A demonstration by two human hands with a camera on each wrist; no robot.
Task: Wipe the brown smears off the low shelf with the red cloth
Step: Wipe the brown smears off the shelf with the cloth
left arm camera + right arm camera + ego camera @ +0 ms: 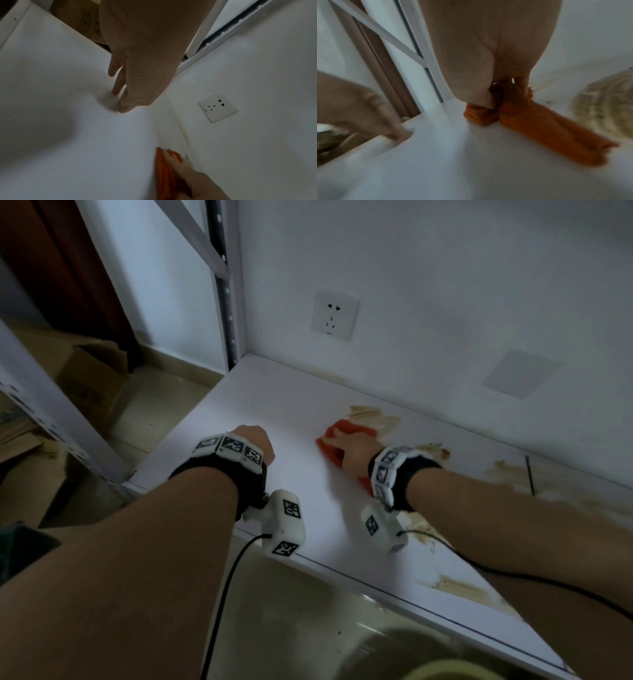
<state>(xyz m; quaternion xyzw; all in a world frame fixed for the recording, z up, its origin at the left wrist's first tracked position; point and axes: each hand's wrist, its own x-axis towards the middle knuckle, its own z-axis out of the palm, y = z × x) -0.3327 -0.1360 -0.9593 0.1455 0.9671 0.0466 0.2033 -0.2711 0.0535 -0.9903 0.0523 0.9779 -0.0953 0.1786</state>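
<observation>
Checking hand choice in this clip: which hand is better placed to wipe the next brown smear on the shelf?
Right. The right hand already grips the red knitted cloth beside the brown smears on the white low shelf; the left hand rests fingertips on clean shelf, holding nothing.

It looked like a storeroom or utility corner of a plain building: a white metal shelving rack with a slotted upright stood against a bare painted wall, a wall socket sat low above the shelf, and cardboard boxes lay on the tiled floor.
</observation>
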